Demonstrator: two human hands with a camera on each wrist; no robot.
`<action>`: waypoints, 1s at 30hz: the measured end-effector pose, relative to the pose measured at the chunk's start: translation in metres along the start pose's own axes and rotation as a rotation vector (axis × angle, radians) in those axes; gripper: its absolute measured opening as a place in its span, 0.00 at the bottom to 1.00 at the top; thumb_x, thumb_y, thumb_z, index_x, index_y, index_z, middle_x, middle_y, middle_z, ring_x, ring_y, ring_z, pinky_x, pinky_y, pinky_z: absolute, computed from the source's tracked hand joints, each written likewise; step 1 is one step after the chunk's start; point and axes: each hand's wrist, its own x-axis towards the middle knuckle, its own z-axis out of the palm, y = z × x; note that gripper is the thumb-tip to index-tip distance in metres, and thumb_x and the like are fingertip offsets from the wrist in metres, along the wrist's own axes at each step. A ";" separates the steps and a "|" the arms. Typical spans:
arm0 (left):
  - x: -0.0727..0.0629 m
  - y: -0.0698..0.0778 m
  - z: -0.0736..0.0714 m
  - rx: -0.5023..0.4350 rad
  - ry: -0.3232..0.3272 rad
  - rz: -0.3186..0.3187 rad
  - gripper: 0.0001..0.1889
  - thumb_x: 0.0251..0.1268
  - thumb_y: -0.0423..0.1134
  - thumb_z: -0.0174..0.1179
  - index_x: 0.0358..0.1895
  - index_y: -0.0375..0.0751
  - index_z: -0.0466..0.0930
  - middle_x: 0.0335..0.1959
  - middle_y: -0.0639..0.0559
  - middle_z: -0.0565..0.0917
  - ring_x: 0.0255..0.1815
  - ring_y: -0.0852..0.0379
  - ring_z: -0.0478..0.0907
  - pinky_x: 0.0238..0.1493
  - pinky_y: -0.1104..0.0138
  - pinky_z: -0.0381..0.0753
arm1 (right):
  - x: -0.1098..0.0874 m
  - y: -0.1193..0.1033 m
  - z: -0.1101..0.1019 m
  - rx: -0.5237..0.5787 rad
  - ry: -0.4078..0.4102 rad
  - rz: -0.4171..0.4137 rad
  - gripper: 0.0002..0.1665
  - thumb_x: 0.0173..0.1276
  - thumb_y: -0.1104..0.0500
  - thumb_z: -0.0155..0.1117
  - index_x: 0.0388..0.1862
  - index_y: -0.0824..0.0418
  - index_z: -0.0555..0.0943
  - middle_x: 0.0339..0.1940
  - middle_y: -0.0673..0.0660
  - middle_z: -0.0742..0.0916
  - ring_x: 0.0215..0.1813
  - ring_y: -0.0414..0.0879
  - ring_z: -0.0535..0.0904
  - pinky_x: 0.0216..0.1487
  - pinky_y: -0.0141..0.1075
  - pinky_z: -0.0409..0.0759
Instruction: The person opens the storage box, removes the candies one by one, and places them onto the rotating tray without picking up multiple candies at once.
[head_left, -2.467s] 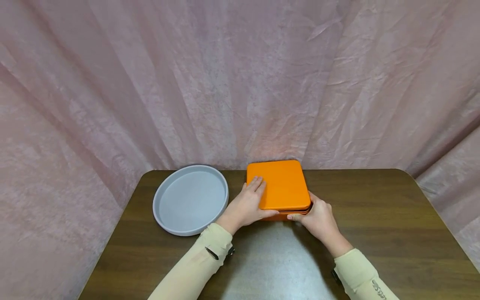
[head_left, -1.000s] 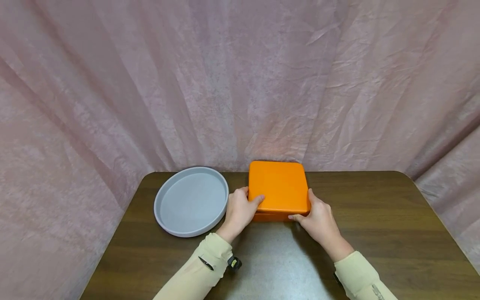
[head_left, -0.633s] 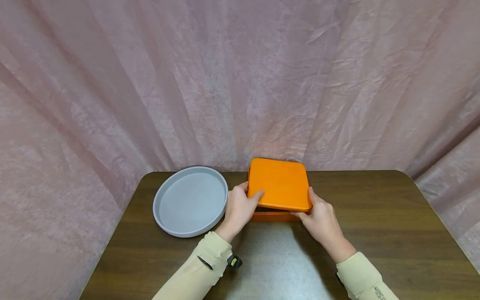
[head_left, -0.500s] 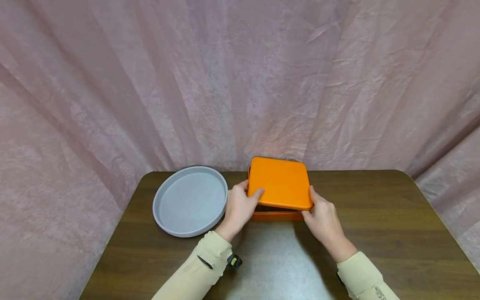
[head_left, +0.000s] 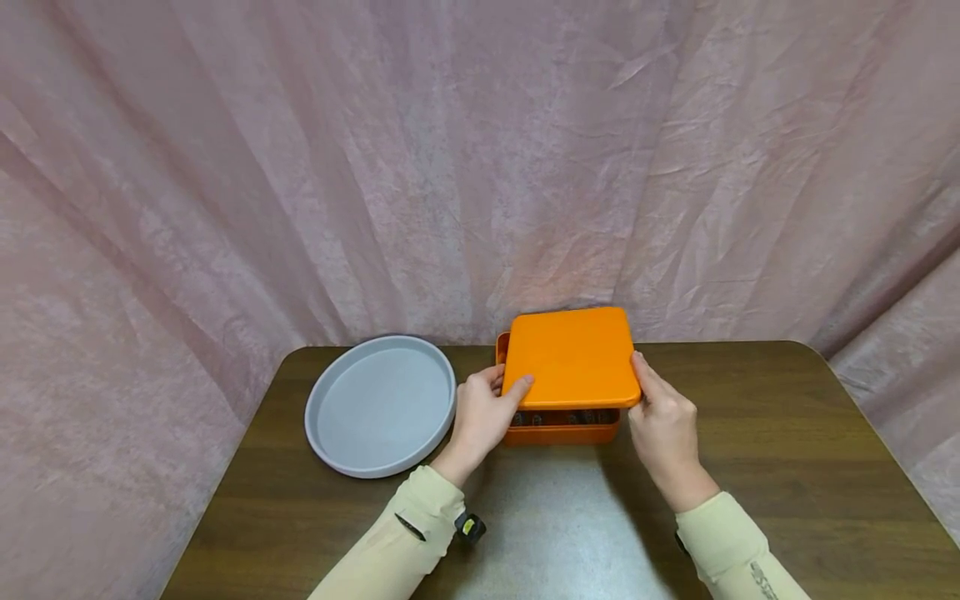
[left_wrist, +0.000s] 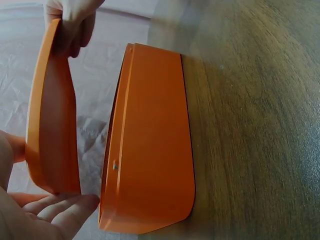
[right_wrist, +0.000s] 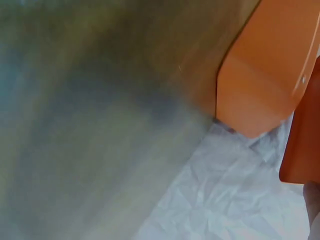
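A square orange lid (head_left: 573, 357) is held between my two hands, raised off an orange box (head_left: 562, 434) on the table. My left hand (head_left: 480, 414) grips the lid's left edge, thumb on top and fingers beneath. At the right edge, my right hand (head_left: 662, 425) grips the lid near its front corner. Small dark items (head_left: 577, 417) show in the gap between lid and box; most of the inside is hidden. In the left wrist view the lid (left_wrist: 57, 120) stands well apart from the box (left_wrist: 150, 135). The right wrist view catches only a fingertip under the lid (right_wrist: 302, 145).
A round grey tray (head_left: 381, 406) with a low rim lies left of the box, close to my left forearm. The brown wooden table (head_left: 757, 450) ends at a pink curtain (head_left: 480, 167) right behind the box.
Both hands have gone from pressing and gripping at the box's edges to lifting the lid. It has risen and shifted right, uncovering the box's front and left rim.
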 end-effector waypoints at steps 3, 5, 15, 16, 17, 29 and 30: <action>0.000 0.000 0.001 -0.019 -0.021 0.003 0.34 0.55 0.62 0.59 0.57 0.39 0.76 0.47 0.48 0.85 0.45 0.60 0.83 0.44 0.65 0.82 | 0.008 0.001 -0.002 -0.035 0.085 -0.082 0.24 0.56 0.73 0.62 0.53 0.62 0.81 0.49 0.60 0.85 0.48 0.55 0.84 0.46 0.46 0.79; 0.001 0.000 0.003 -0.035 -0.033 0.017 0.34 0.56 0.63 0.58 0.56 0.39 0.77 0.47 0.48 0.85 0.45 0.60 0.83 0.44 0.66 0.82 | 0.015 0.003 -0.003 -0.056 0.144 -0.134 0.21 0.57 0.73 0.62 0.50 0.62 0.82 0.47 0.59 0.86 0.46 0.54 0.85 0.45 0.45 0.79; 0.003 -0.003 0.006 0.018 0.088 0.131 0.23 0.67 0.59 0.48 0.49 0.47 0.82 0.39 0.56 0.87 0.36 0.64 0.82 0.39 0.67 0.81 | 0.044 0.009 -0.017 -0.027 0.342 -0.215 0.11 0.57 0.69 0.66 0.40 0.62 0.86 0.39 0.57 0.89 0.39 0.54 0.86 0.55 0.29 0.76; 0.004 -0.004 0.006 0.049 0.120 0.135 0.22 0.68 0.57 0.48 0.48 0.47 0.82 0.38 0.56 0.86 0.36 0.64 0.82 0.39 0.67 0.81 | 0.047 0.010 -0.018 -0.018 0.358 -0.207 0.10 0.57 0.69 0.66 0.39 0.63 0.86 0.38 0.57 0.89 0.38 0.54 0.86 0.55 0.28 0.76; 0.004 -0.005 0.005 0.086 0.149 0.136 0.21 0.67 0.56 0.49 0.48 0.45 0.82 0.36 0.55 0.86 0.34 0.62 0.81 0.38 0.66 0.81 | 0.050 0.011 -0.020 -0.009 0.376 -0.193 0.09 0.57 0.69 0.66 0.38 0.63 0.86 0.38 0.58 0.89 0.38 0.55 0.86 0.55 0.27 0.75; 0.013 -0.027 0.012 0.381 0.087 0.000 0.16 0.60 0.50 0.59 0.29 0.39 0.83 0.20 0.49 0.83 0.15 0.59 0.75 0.16 0.65 0.74 | 0.079 0.017 -0.040 0.039 0.553 0.011 0.06 0.57 0.64 0.68 0.33 0.67 0.85 0.27 0.63 0.87 0.31 0.59 0.81 0.45 0.26 0.77; 0.013 -0.028 0.013 0.373 0.081 -0.005 0.15 0.60 0.49 0.59 0.26 0.40 0.82 0.17 0.51 0.81 0.12 0.60 0.73 0.13 0.66 0.71 | 0.080 0.018 -0.042 0.031 0.557 0.030 0.08 0.56 0.62 0.69 0.33 0.66 0.85 0.27 0.64 0.86 0.31 0.59 0.80 0.44 0.26 0.77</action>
